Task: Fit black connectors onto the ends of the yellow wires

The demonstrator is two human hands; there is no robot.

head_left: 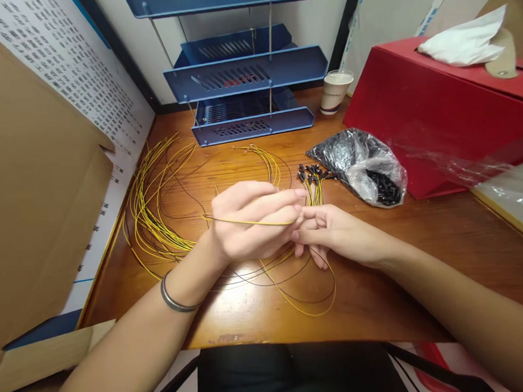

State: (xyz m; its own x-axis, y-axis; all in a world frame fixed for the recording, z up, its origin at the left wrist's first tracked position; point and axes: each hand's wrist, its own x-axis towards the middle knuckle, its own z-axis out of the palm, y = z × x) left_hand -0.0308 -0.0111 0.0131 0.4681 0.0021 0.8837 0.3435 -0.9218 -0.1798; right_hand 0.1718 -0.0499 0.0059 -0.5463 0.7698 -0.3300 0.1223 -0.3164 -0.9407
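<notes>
My left hand (256, 220) is closed, its fingertips meeting those of my right hand above the desk. A thin yellow wire (245, 222) runs across the outside of its fingers to the fingertips. My right hand (320, 230) is closed in a pinch at the same spot, and the wire's end is hidden between the hands. A yellow and a dark strand loop (319, 314) down below the right fingers. Behind the hands lies a bundle of yellow wires with black end pieces (314, 174). To the left spreads a large coil of yellow and dark wires (140, 198).
A clear plastic bag of small black parts (362, 165) lies behind my right hand. Further back stand a blue tiered rack (246, 74), a paper cup (335, 92) and a red tissue box (438, 106). Cardboard (31, 176) borders the wooden desk (377, 307) on the left.
</notes>
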